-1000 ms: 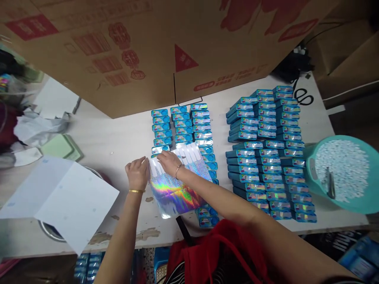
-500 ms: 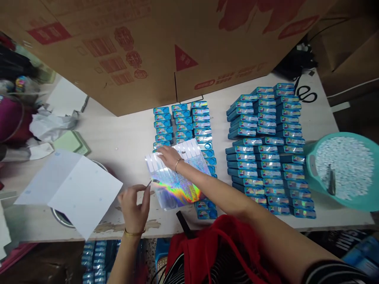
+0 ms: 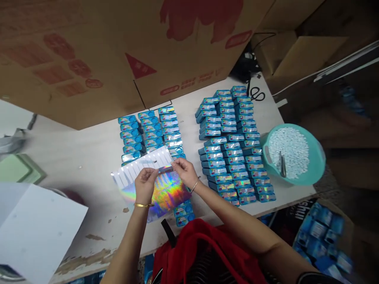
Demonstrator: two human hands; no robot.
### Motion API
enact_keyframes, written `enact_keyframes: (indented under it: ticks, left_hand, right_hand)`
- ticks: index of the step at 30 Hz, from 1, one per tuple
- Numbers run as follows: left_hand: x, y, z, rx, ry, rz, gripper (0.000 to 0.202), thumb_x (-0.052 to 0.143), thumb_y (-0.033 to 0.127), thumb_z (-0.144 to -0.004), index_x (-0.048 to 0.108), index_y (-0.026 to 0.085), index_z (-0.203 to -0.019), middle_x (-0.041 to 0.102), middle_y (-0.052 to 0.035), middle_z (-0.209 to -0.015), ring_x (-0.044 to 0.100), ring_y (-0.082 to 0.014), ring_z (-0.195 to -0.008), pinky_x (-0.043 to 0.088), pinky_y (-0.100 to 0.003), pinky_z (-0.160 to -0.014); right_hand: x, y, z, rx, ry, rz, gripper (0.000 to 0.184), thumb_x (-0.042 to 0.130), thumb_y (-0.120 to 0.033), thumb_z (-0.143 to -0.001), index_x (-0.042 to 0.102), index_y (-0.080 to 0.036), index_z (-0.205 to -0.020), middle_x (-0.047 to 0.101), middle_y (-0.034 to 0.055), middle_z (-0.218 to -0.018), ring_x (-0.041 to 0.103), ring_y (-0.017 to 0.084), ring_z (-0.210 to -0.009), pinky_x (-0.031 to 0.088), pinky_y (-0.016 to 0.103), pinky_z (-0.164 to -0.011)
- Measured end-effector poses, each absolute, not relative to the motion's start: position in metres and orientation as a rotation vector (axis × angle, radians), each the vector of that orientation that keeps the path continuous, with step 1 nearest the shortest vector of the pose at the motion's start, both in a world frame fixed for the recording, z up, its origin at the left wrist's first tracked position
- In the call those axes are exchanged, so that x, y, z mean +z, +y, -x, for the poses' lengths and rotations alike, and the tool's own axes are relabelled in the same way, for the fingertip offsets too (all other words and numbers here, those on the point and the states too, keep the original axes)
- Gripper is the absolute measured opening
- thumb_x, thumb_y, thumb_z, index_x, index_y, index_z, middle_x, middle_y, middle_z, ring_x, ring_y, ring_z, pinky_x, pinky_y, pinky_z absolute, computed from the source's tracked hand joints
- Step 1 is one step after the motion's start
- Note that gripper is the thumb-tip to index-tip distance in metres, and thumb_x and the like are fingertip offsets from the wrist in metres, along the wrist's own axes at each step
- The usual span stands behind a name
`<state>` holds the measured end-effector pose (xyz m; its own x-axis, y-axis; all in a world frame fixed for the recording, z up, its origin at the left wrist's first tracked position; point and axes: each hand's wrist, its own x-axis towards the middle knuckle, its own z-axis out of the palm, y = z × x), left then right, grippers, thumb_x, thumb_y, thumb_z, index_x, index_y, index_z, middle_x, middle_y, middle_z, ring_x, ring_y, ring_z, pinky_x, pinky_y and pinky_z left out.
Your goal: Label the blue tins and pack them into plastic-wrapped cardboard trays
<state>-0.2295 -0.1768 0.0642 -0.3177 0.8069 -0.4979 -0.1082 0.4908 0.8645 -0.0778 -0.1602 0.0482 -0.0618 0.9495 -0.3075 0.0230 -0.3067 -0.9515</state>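
Observation:
A shiny rainbow sticker sheet (image 3: pixel 167 193) lies over part of the left group of blue boxes (image 3: pixel 131 141). Its upper part is bare pale backing with outlined strips. Just above the sheet, a narrow shiny sticker strip (image 3: pixel 165 169) stretches between my hands. Pinched fingers of my left hand (image 3: pixel 145 184) hold its left end. My right hand (image 3: pixel 185 173) has thumb and fingers closed at the other end. The boxes under the sheet are partly hidden.
More blue boxes (image 3: pixel 227 148) stand in rows to the right. Beyond them sits a teal basin (image 3: pixel 318 159) of small white pieces with a metal scoop (image 3: pixel 283 163). A large carton (image 3: pixel 106 51) walls off the back. Black-handled scissors (image 3: pixel 257 94) lie near the far-right corner; white folded paper (image 3: pixel 44 225) is at left.
My view has shifted to the right. The left hand has brought the sticker strip over the sheet, and my right hand has moved from the sheet's top edge to the strip's other end.

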Motion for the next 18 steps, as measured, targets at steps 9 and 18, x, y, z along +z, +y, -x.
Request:
enact_keyframes:
  ticks: [9, 18]
  left_hand:
    - [0.041, -0.114, 0.166, 0.662, 2.088, -1.448, 0.011, 0.063, 0.030, -0.076, 0.062, 0.020, -0.070, 0.060, -0.0045, -0.093, 0.052, -0.0240, -0.096, 0.035, -0.039, -0.084]
    - [0.028, -0.108, 0.155, 0.359, 2.194, -1.630, 0.011, 0.057, 0.029, -0.080, 0.062, 0.021, -0.074, 0.057, -0.0082, -0.105, 0.047, -0.0298, -0.104, 0.035, -0.044, -0.083]
  right_hand:
    - [0.015, -0.110, 0.021, 0.989, -1.395, 1.719, 0.028, 0.049, -0.042, -0.086, 0.052, -0.020, -0.069, 0.049, -0.0034, -0.059, 0.044, 0.011, -0.055, 0.032, 0.023, -0.055]
    - [-0.016, -0.110, 0.019, 0.902, -1.510, 1.781, 0.026, 0.049, -0.038, -0.089, 0.054, -0.020, -0.071, 0.055, -0.0025, -0.063, 0.047, 0.012, -0.058, 0.032, 0.024, -0.058]
